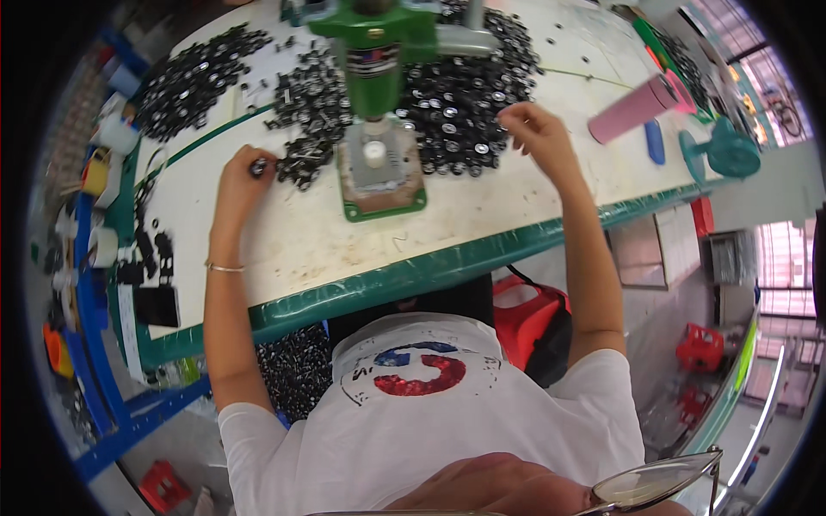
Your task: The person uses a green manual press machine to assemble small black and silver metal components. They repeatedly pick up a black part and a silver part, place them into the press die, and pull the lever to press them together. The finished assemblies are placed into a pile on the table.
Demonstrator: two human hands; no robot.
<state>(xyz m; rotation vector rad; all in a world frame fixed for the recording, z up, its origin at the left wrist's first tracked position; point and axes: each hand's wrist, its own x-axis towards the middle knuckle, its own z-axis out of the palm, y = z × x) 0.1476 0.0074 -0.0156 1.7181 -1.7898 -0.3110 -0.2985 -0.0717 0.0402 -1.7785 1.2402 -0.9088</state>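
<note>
My left hand (241,187) is closed around a small round black part (258,167) with a shiny metal centre, beside the left edge of the middle pile. My right hand (544,142) is raised at the right edge of the pile of black parts (452,129); its fingers are bent and apart, with nothing visible in them. Between my hands stands a green bench press (372,77). Below its head, a white round piece (374,155) sits on the grey metal base plate (391,181). My hands are both away from the press.
Another heap of black parts (198,86) lies at the far left. On the right are a pink bottle (632,110), a blue object (655,142) and a small teal fan (723,153). A black phone (157,306) lies near the left front corner. Green edging (413,267) lines the table front.
</note>
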